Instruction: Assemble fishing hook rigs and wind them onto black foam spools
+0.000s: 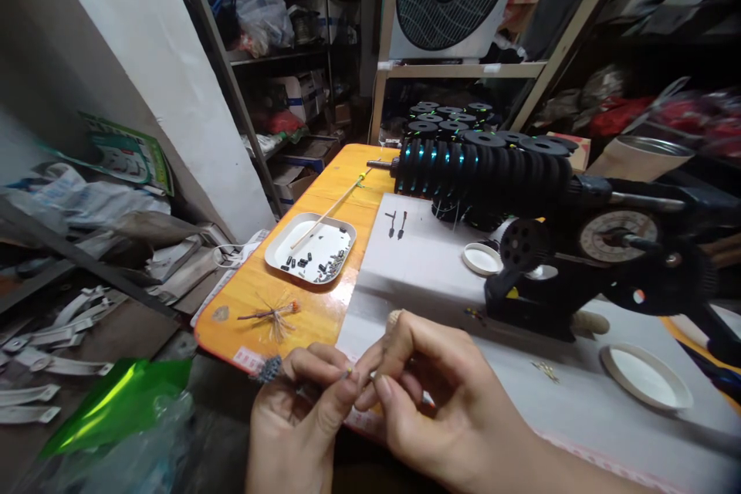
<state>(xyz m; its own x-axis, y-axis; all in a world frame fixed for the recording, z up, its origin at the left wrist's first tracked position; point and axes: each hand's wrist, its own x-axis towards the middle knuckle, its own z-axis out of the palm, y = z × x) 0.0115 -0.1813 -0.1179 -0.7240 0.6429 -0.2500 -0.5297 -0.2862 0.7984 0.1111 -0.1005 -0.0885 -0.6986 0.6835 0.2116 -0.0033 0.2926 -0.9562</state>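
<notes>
My left hand (301, 409) and my right hand (431, 386) meet above the table's front edge, fingertips nearly touching. The left thumb and forefinger pinch a tiny part with a yellowish tip (348, 373); its kind is too small to make out. A grey-blue bundle (269, 369) sticks out past the left hand's outer side. My right thumb and forefinger are closed at a small whitish bit (373, 374), mostly hidden by the fingers. Left of the hands lies a cluster of fine wires (272, 314) with an orange end.
A white tray (272, 247) holds small black cylinders, metal bits and a thin wooden stick (329, 208). On the right stands a black winding machine (556, 278) carrying a row of coils (480, 174). Round dishes (647, 377) and two dark parts (401, 225) lie on the white sheet.
</notes>
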